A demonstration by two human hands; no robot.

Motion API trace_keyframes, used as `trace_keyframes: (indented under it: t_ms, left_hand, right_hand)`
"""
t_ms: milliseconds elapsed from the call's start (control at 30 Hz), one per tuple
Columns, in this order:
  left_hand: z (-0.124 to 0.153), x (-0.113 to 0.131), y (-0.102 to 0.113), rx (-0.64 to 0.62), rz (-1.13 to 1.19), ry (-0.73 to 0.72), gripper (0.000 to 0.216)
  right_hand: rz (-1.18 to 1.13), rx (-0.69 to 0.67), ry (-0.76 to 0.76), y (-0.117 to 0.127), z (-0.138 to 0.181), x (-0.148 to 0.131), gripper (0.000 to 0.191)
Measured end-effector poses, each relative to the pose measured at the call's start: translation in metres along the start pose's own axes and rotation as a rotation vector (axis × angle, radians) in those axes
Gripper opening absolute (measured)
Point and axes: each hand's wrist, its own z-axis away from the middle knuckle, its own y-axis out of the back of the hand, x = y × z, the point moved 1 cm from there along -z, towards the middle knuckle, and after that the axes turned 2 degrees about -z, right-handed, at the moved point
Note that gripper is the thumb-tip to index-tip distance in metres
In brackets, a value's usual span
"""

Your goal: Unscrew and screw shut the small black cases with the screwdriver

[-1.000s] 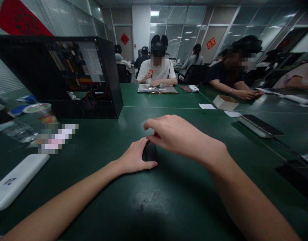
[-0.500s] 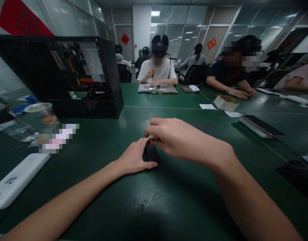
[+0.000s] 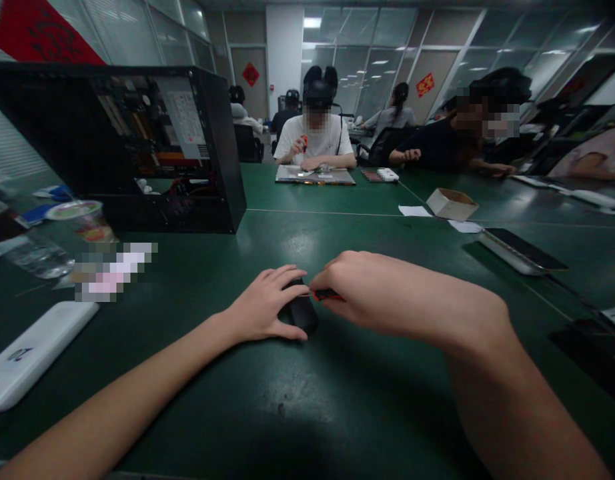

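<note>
A black computer mouse [image 3: 303, 315] lies on the green table in front of me. My left hand [image 3: 270, 303] holds it from the left, with the fingers over its far end and the thumb along its near side. My right hand [image 3: 360, 290] is closed round a screwdriver with a red-and-black handle [image 3: 325, 294]. The thin shaft points left, towards the mouse's far end and my left fingertips. Whether the tip touches the mouse I cannot tell. Most of the handle is hidden inside my right hand.
An open black computer case [image 3: 222, 153] stands at the left. Near it are a plastic cup [image 3: 82, 217], a clear bottle [image 3: 42, 257] and a white power bank [image 3: 37, 353]. A small box [image 3: 451, 205] and a dark-topped device [image 3: 522, 250] lie right. A person [image 3: 315, 137] works opposite.
My right hand has come lower and nearer, tilting the screwdriver from upright to nearly flat. My left fingers have shifted on the mouse. A co-worker at the right has moved their arms.
</note>
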Motion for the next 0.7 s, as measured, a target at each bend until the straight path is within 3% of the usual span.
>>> trace_keyframes:
  t_ms: [333, 567, 700]
  left_hand:
    - [-0.003, 0.007, 0.004, 0.074, 0.353, -0.010, 0.045]
    - [-0.003, 0.009, 0.000, 0.069, 0.425, 0.010, 0.041]
    - [-0.004, 0.004, 0.000, 0.092, 0.496, 0.013, 0.020]
  right_hand:
    - [-0.038, -0.057, -0.048, 0.008, 0.028, -0.003, 0.020]
    - [-0.015, -0.036, -0.034, 0.006, 0.028, -0.002, 0.022]
    - [-0.024, -0.036, -0.029, 0.004, 0.027, -0.004, 0.022]
